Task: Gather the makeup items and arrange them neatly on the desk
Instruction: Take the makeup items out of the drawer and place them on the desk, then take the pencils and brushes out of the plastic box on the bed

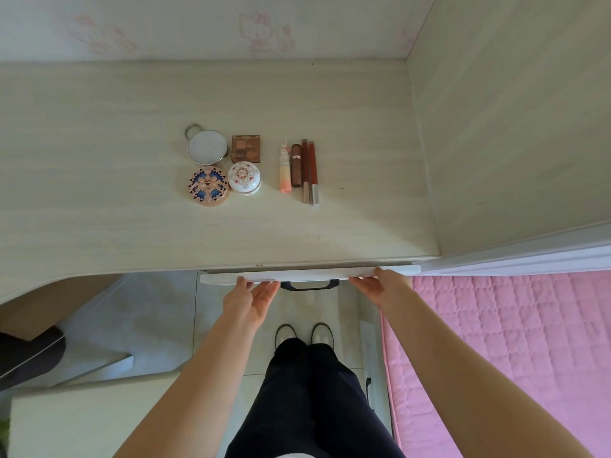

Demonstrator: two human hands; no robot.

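You are looking straight down at a pale wood-grain counter (132,193). Take the white drawer front (310,274), just under the counter's near edge, as your landmark.

Your left hand (253,299) reaches up to the drawer front left of its dark handle (309,285); the fingers are straight and relaxed, tips touching the front's lower edge, so this grip is apart and holds nothing. Your right hand (380,284) lies flat with straight fingers against the front to the right of the handle, its grip also apart.

The makeup items sit on the counter, well beyond the drawer front, in two tidy groups. Beyond the front's left end, four compacts form a square: a round white jar with a metal ring (207,147) farthest, a square brown palette (246,149) beside it, a round blue-and-pink patterned compact (209,186) nearer you, and a round white floral compact (245,178) beside that. Straight beyond the handle, four slim pieces lie side by side, parallel: a peach tube (284,170), a brown tube (296,165), and two dark red sticks (309,170).

A pink quilted bed (512,342) lies right of the drawer front. Below it, your dark trousers (307,391) and shoes (304,335) stand on the tiled floor.
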